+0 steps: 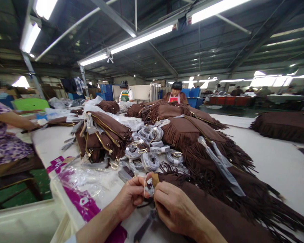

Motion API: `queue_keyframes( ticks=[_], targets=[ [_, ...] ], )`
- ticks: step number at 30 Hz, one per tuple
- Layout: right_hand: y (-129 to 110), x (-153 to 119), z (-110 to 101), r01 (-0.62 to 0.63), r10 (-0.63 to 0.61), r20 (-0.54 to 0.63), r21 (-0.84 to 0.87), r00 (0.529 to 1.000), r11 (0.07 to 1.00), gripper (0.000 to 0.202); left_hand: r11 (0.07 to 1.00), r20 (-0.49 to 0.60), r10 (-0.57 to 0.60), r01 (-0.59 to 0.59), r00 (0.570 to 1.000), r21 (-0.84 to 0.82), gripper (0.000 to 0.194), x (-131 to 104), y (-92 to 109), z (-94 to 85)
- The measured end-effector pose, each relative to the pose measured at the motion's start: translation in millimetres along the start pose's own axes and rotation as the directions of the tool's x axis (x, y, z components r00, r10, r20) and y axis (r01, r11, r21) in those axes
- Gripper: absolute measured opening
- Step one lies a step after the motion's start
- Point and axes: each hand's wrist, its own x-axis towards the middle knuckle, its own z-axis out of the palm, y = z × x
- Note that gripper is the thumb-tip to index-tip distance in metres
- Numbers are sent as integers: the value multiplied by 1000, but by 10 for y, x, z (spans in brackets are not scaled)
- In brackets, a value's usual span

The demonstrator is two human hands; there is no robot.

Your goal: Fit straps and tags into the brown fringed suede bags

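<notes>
At the lower middle, my left hand (131, 195) pinches a thin white string loop (145, 189) beside a small plastic-wrapped piece. My right hand (173, 206) is close against it, its fingers pressed together on the same wrapped piece (150, 189); a tan tag (155, 180) shows between the hands. Under and right of my right hand lies a dark brown fringed bag (207, 206). A dark strap in clear plastic (144, 226) hangs or lies just below the hands. Coiled wrapped straps (150, 161) with gold clasps lie beyond them.
Brown bags with gold zippers (103, 131) and fringed bags (177, 130) are piled on the white table (276, 148). Clear and purple plastic (84, 202) lies at the left edge. A person (7, 131) sits at the left; two more people are across the table.
</notes>
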Motion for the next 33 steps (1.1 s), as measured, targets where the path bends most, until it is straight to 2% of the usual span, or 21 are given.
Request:
queue_keyframes(
  ticks=[7,9,11,14,16,18,19,20,21,23,25,27,29,30,32,33],
  targets=[
    [-7,-11,69,26,-26,0,185,1000,982,22,996,-15,35,-34,999,79,25,20,-38,6],
    [-9,-31,126,11,-15,14,228,1000,974,25,981,5,72,-72,997,178,26,43,-31,-26],
    [-15,-42,183,0,-8,29,267,1000,964,26,925,60,131,-143,990,353,24,62,-6,-47],
    [-18,-30,209,1,-11,24,364,1000,931,22,719,197,236,-307,952,623,16,49,105,-27],
    [4,-15,163,-33,28,18,474,999,880,17,485,294,292,-406,910,775,14,11,252,-7],
    [55,-10,83,-124,144,5,537,990,835,13,244,353,328,-440,876,864,15,-35,463,-32],
    [89,-15,41,-188,225,-5,532,974,825,11,164,355,347,-428,868,889,15,-56,584,-72],
    [126,-23,5,-255,303,-11,509,953,822,10,124,328,385,-401,863,908,15,-75,709,-132],
    [163,-36,-24,-316,366,-14,477,930,820,10,124,273,434,-357,858,926,14,-90,830,-205],
    [224,-63,-50,-398,437,3,417,900,817,12,196,115,508,-244,854,950,11,-116,1024,-364],
    [253,-76,-52,-425,450,29,384,893,819,13,253,-10,544,-153,839,955,9,-145,1095,-468],
    [248,-63,-70,-437,459,29,367,888,821,14,216,4,611,-171,792,961,15,-190,998,-450],
    [220,-25,-149,-447,471,20,352,882,822,13,128,151,650,-303,745,944,30,-253,735,-302],
    [201,-4,-219,-449,476,8,341,880,826,13,110,247,611,-390,752,914,35,-283,556,-192],
    [158,19,-413,-446,478,-37,301,878,843,15,168,463,346,-539,816,825,36,-316,163,49],
    [141,14,-528,-440,473,-69,269,878,857,17,213,536,247,-585,807,782,30,-309,-23,162]
  ],
)
